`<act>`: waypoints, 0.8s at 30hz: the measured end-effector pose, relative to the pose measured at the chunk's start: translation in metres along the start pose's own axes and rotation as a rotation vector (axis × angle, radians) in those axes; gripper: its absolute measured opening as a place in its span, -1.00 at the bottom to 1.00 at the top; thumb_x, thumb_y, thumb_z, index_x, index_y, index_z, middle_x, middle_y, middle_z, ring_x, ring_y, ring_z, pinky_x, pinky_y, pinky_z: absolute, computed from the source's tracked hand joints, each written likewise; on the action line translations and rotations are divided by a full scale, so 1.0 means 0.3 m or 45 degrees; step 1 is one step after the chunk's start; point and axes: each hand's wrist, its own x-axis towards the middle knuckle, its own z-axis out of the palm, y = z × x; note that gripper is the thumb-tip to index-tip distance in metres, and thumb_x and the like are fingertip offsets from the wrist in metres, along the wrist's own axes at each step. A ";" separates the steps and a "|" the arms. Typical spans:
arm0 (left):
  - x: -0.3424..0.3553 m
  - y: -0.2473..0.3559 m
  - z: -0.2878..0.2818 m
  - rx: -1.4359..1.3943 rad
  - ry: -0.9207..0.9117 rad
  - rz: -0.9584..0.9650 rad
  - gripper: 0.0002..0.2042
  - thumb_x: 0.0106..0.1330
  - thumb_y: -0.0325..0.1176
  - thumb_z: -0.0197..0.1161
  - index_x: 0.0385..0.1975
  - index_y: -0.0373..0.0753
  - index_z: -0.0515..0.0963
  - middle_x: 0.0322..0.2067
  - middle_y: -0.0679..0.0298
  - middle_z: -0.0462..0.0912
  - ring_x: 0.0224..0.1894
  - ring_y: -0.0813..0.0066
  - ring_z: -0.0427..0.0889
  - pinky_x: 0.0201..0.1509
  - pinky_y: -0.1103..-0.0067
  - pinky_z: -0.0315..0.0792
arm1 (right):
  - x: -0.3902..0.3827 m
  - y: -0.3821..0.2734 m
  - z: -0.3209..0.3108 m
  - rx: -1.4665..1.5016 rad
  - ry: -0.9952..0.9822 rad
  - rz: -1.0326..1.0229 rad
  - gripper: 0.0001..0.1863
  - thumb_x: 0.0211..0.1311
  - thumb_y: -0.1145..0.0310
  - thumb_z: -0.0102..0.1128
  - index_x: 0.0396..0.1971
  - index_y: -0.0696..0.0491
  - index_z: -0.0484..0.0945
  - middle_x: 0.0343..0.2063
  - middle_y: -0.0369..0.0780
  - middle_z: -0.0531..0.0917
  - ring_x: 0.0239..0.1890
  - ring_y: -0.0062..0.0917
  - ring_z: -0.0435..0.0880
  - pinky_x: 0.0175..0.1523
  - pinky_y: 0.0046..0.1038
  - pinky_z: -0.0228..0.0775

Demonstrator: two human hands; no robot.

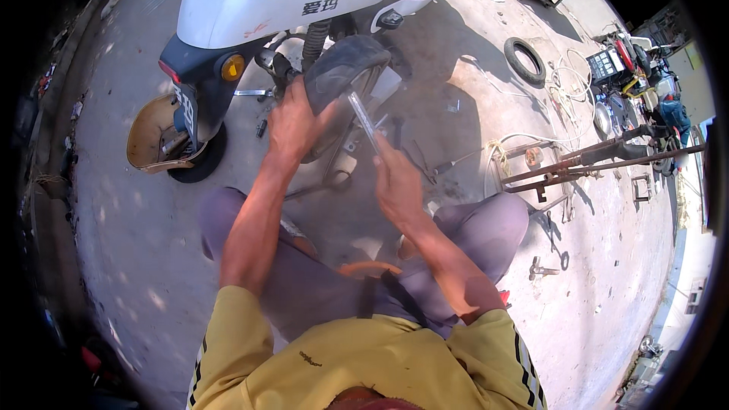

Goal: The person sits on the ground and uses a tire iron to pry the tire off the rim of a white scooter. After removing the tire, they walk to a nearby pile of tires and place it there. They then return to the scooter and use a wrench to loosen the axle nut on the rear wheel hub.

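A white electric scooter (288, 0) stands in front of me, its wheel with a dark tyre (345, 68) low between my arms. My left hand (296, 123) grips the left side of the tyre, thumb across the rubber and fingers pointing away from me; some fingertips are hidden by dark parts. In my right hand (399, 186), closed round its near end, is a flat silver metal bar (361, 112). The bar slants up to the left, its far end at the tyre's right side. Whether it touches the rim I cannot tell.
At the left stands a tan tub (144, 137) with tools inside. A loose tyre (525, 61) and a pale hose (569, 91) lie at the far right. Nearer are long metal rods (600, 167) and a hammer (543, 268). Parts and tools are heaped along the right edge.
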 end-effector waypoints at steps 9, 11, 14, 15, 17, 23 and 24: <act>-0.019 -0.008 0.013 -0.050 0.050 0.055 -0.16 0.24 0.10 0.42 0.31 -0.45 0.32 0.02 -0.27 0.65 -0.04 -0.24 0.71 0.05 0.13 0.60 | -0.021 0.156 0.168 0.145 0.339 -0.231 -0.48 0.40 0.51 0.18 0.34 -0.01 0.46 -0.27 -0.04 0.66 -0.32 -0.08 0.68 -0.26 -0.15 0.50; -0.025 -0.011 0.011 -0.039 0.044 0.047 -0.16 0.24 0.10 0.42 0.31 -0.46 0.32 0.02 -0.28 0.65 -0.03 -0.24 0.71 0.05 0.13 0.60 | -0.017 0.157 0.177 0.153 0.377 -0.263 -0.49 0.40 0.50 0.18 0.34 -0.02 0.46 -0.27 -0.04 0.66 -0.32 -0.07 0.69 -0.27 -0.14 0.50; -0.025 -0.014 0.018 -0.062 0.060 0.059 -0.16 0.24 0.10 0.42 0.31 -0.46 0.32 0.01 -0.29 0.65 -0.04 -0.25 0.71 0.04 0.13 0.60 | -0.019 0.133 0.149 0.057 0.361 -0.247 -0.50 0.41 0.47 0.18 0.33 -0.05 0.47 -0.27 -0.05 0.67 -0.33 -0.07 0.69 -0.28 -0.14 0.51; -0.026 -0.022 0.016 -0.065 0.068 0.063 -0.17 0.24 0.09 0.42 0.31 -0.47 0.32 0.01 -0.29 0.65 -0.04 -0.25 0.71 0.04 0.13 0.60 | -0.020 0.111 0.132 0.018 0.338 -0.231 -0.50 0.41 0.46 0.18 0.33 -0.05 0.47 -0.27 -0.05 0.67 -0.33 -0.06 0.68 -0.29 -0.14 0.51; -0.018 -0.017 -0.005 -0.040 0.047 0.039 -0.17 0.24 0.09 0.42 0.31 -0.47 0.32 0.00 -0.29 0.65 -0.05 -0.26 0.71 0.02 0.13 0.60 | -0.006 0.021 0.050 -0.015 0.233 -0.170 -0.51 0.41 0.43 0.17 0.33 -0.08 0.47 -0.27 -0.05 0.67 -0.33 -0.06 0.68 -0.28 -0.14 0.51; -0.016 -0.007 0.015 -0.039 0.036 0.059 -0.16 0.23 0.08 0.44 0.31 -0.47 0.31 0.00 -0.28 0.65 -0.07 -0.25 0.72 0.01 0.12 0.61 | -0.010 0.134 0.126 -0.082 0.324 -0.171 -0.52 0.40 0.36 0.20 0.30 0.01 0.48 -0.26 -0.09 0.65 -0.25 -0.11 0.65 -0.15 -0.16 0.51; -0.022 -0.007 0.010 -0.028 0.030 0.056 -0.16 0.23 0.08 0.44 0.31 -0.47 0.31 0.01 -0.28 0.65 -0.07 -0.25 0.72 0.01 0.12 0.60 | -0.017 0.154 0.161 -0.071 0.354 -0.181 -0.52 0.40 0.34 0.20 0.29 0.04 0.49 -0.23 -0.10 0.65 -0.22 -0.12 0.65 -0.12 -0.18 0.51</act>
